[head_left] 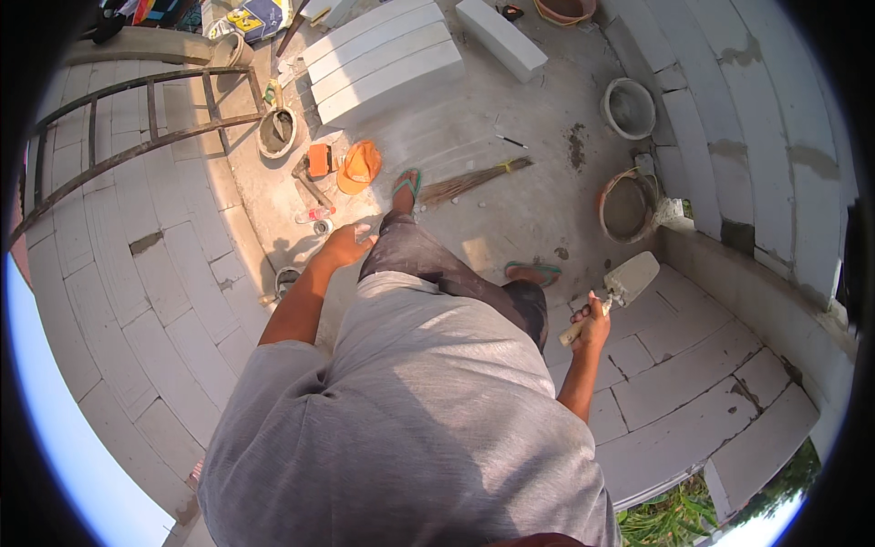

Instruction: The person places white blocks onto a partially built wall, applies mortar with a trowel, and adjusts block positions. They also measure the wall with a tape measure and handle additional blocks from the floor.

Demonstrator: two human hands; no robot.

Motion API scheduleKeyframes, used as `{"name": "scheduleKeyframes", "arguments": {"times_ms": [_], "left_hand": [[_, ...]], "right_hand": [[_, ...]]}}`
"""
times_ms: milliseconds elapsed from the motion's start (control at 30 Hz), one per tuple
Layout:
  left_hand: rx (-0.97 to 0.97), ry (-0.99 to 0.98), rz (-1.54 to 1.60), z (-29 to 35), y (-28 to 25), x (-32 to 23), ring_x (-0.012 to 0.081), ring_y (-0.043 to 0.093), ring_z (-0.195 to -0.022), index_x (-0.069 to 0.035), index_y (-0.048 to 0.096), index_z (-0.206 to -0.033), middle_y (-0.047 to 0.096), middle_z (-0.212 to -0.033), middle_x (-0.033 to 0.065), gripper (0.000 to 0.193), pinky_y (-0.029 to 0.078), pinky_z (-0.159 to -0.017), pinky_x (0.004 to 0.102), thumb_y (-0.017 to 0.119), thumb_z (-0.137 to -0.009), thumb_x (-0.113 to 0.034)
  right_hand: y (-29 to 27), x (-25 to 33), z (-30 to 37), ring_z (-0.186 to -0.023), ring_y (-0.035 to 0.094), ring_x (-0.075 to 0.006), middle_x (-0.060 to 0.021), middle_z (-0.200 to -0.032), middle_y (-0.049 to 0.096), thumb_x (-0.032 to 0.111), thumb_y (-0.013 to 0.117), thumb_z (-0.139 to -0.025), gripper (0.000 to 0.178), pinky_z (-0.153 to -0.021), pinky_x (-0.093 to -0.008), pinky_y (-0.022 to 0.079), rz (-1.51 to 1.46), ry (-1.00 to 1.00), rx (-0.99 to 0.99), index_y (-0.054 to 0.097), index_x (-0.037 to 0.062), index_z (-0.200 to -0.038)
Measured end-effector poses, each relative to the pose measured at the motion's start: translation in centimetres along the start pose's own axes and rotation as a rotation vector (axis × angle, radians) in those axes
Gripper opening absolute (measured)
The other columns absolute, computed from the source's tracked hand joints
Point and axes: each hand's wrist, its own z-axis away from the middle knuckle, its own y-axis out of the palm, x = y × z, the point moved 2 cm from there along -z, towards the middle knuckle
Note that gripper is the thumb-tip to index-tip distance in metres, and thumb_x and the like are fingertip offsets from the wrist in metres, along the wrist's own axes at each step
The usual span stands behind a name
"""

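My right hand [591, 321] is wrapped round the handle of a trowel [633, 279], whose flat blade is smeared with grey mortar and points away to the right. Held out at my left side is my left hand [349, 244], its fingers partly spread and nothing in them. Nearest to it on the floor lie a clear bottle with a red label [314, 215] and a small round roll or ring [323, 227]. Beyond the trowel stands a bucket of grey mortar [627, 206], close to the right wall.
A straw broom [476, 180] lies ahead of my feet, with a marker [512, 142] beyond it. An orange cap [361, 166], a hammer [312, 185] and a mortar bucket [276, 134] are at left. White blocks [383, 55] are stacked ahead. A metal frame [150, 144] leans left.
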Motion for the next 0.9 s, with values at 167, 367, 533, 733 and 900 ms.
{"name": "scheduleKeyframes", "arguments": {"times_ms": [167, 367, 533, 733, 900], "left_hand": [[-0.056, 0.035, -0.16, -6.0, -7.2, 2.9, 0.0386, 0.062, -0.126, 0.001, 0.061, -0.137, 0.065, -0.133, 0.0261, 0.063, 0.048, -0.107, 0.0433, 0.067, -0.094, -0.046], [0.087, 0.153, -0.182, -10.6, -6.0, 1.8, 0.0347, 0.067, -0.117, -0.003, 0.06, -0.139, 0.067, -0.132, 0.0219, 0.065, 0.051, -0.101, 0.0421, 0.072, -0.091, -0.046], [0.25, 0.07, -0.117, -18.8, 1.8, 0.2, 0.0312, 0.062, -0.128, -0.006, 0.059, -0.14, 0.066, -0.135, 0.0151, 0.066, 0.048, -0.107, 0.0432, 0.076, -0.09, -0.044], [0.093, 0.207, -0.355, -35.8, 15.3, -3.2, 0.0338, 0.064, -0.12, -0.004, 0.061, -0.134, 0.067, -0.128, 0.0196, 0.066, 0.053, -0.099, 0.0446, 0.08, -0.086, -0.045], [0.07, 0.201, -0.422, -48.7, 26.2, -6.3, 0.035, 0.064, -0.115, -0.003, 0.055, -0.127, 0.06, -0.123, 0.017, 0.068, 0.056, -0.094, 0.0457, 0.083, -0.083, -0.045]], "right_hand": [[10.2, -5.4, 6.1, -0.056, 0.049, -0.013, 0.0031, -0.068, 0.047, 0.031, 0.07, -0.094, 0.02, -0.054, -0.0301, 0.043, -0.207, 0.138, -0.046, 0.058, 0.0154, -0.09], [22.5, -6.4, 7.5, -0.057, 0.049, -0.0111, 0.0046, -0.065, 0.047, 0.034, 0.072, -0.096, 0.026, -0.055, -0.0292, 0.043, -0.311, 0.212, 0.058, 0.056, 0.0158, -0.088], [29.2, -12.9, -0.2, -0.059, 0.05, -0.0134, 0.0022, -0.066, 0.048, 0.032, 0.074, -0.094, 0.028, -0.057, -0.0299, 0.045, -0.31, 0.2, 0.077, 0.055, 0.0132, -0.09], [31.1, -23.5, -11.3, -0.06, 0.053, -0.0151, -0.0013, -0.068, 0.051, 0.023, 0.076, -0.093, 0.026, -0.058, -0.0314, 0.048, -0.365, 0.312, -0.001, 0.054, 0.0104, -0.097], [28.5, -25.9, -13.4, -0.063, 0.054, -0.0146, -0.0004, -0.069, 0.051, 0.018, 0.076, -0.092, 0.023, -0.063, -0.0314, 0.048, -0.311, 0.547, -0.025, 0.055, 0.0117, -0.099]]}}
